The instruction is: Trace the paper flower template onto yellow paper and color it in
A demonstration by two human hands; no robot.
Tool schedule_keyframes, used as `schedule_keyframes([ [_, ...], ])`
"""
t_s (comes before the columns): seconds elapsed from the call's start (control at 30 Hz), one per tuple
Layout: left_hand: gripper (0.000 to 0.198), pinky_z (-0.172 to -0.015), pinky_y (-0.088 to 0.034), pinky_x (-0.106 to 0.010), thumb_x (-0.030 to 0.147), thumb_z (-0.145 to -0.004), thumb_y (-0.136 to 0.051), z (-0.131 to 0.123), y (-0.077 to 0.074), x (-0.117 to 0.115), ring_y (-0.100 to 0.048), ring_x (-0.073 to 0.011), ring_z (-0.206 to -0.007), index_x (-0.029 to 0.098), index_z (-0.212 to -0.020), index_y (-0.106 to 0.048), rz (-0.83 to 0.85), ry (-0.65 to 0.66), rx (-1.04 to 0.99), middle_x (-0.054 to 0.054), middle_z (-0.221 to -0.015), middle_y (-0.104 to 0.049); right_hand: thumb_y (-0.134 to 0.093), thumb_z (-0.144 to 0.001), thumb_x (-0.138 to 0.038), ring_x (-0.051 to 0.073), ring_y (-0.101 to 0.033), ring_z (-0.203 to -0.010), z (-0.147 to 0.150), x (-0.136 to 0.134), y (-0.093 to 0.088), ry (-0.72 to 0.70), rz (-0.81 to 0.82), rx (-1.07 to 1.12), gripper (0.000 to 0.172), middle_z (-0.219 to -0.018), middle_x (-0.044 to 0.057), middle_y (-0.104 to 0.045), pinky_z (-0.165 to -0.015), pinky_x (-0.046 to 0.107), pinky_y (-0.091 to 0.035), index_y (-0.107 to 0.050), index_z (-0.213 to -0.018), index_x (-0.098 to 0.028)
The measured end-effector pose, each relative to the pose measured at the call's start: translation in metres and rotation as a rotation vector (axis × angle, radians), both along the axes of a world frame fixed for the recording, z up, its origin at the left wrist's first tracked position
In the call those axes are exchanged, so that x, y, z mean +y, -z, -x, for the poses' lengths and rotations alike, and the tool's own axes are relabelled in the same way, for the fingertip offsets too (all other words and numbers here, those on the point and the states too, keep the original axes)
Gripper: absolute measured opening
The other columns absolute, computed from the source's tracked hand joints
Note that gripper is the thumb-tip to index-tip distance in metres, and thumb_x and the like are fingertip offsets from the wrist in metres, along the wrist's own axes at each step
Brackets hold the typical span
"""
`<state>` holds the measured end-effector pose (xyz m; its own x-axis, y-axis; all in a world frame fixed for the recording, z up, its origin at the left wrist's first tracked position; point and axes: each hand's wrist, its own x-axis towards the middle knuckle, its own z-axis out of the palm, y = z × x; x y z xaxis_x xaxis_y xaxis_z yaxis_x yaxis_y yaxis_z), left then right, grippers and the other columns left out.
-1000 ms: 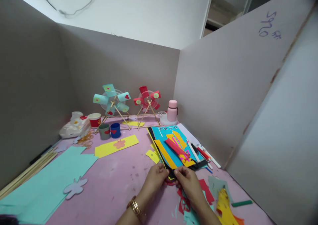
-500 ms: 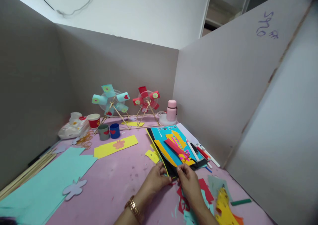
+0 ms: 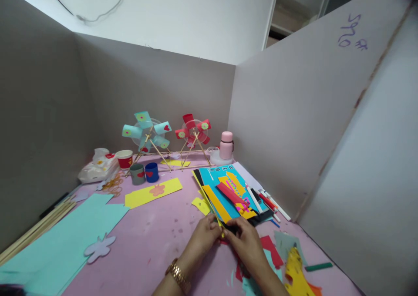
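A stack of coloured paper [image 3: 219, 187] lies right of centre, with a blue sheet on top and black and yellow edges below. My left hand [image 3: 203, 237], a gold watch on its wrist, pinches the near left corner at a yellow edge. Close beside it, my right hand [image 3: 245, 241] has thumb and fingers pressed together on the same corner, by the black paper. The fingertips partly hide what each one grips. On the stack rest an orange strip [image 3: 217, 203], a red strip [image 3: 232, 193] and a white marker [image 3: 254, 198].
Two paper-bladed wheels, one light blue [image 3: 132, 131] and one red [image 3: 188, 121], stand on stick frames at the back. A pink bottle [image 3: 226, 148] is beside them. Light blue sheets [image 3: 62, 239] cover the left; paper scraps [image 3: 271, 250] lie right. Grey partitions [image 3: 156, 87] enclose the table.
My right hand has moved slightly left, its thumb now close to my left fingertips at the corner. The orange strip lies flatter and straighter. My left hand has barely moved.
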<state>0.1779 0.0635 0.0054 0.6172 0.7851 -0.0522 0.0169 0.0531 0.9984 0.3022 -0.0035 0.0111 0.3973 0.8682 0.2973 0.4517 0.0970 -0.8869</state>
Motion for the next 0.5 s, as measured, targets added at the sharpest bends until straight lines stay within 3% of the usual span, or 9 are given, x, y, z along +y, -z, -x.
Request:
schedule_keyframes([
  [0.13,0.022,-0.057,-0.052,-0.026,0.032,-0.091,-0.056,-0.003,0.002,0.000,-0.059,-0.0104,-0.063,0.014,-0.103,-0.058,-0.018,-0.046,0.071,-0.001,-0.086,-0.062,-0.053,-0.081,-0.037,0.024,-0.061,-0.067,-0.001,-0.001,0.001,0.033,-0.003,0.015,0.026,-0.071,0.009,-0.069,-0.063,0.031,-0.041,-0.067,-0.069,-0.019],
  [0.3,0.021,-0.061,-0.052,-0.028,0.030,-0.090,-0.057,-0.001,0.001,-0.002,-0.060,-0.0117,-0.067,0.014,-0.105,-0.057,-0.044,-0.170,0.136,-0.001,-0.088,-0.062,-0.050,-0.080,-0.049,0.021,-0.057,-0.055,-0.004,0.003,0.009,0.098,0.009,0.115,0.035,-0.063,0.008,-0.066,-0.051,0.029,-0.041,-0.063,-0.070,-0.017],
  [0.43,0.031,-0.080,-0.048,-0.036,0.023,-0.085,-0.061,0.005,-0.023,-0.008,-0.058,-0.0181,-0.091,0.017,-0.115,-0.053,-0.095,-0.347,0.082,-0.005,-0.112,-0.057,-0.051,-0.078,-0.057,0.018,-0.053,-0.046,-0.004,0.007,0.013,0.105,0.007,0.222,0.042,-0.055,0.003,-0.061,-0.045,0.026,-0.041,-0.061,-0.070,-0.017],
  [0.5,0.029,-0.078,-0.047,-0.031,0.023,-0.082,-0.064,0.009,-0.040,-0.014,-0.057,-0.0164,-0.086,0.017,-0.109,-0.057,-0.070,-0.333,0.041,-0.004,-0.107,-0.059,-0.053,-0.076,-0.057,0.017,-0.052,-0.044,-0.004,0.008,0.013,0.107,0.011,0.271,0.042,-0.051,0.001,-0.058,-0.044,0.026,-0.040,-0.060,-0.068,-0.017],
])
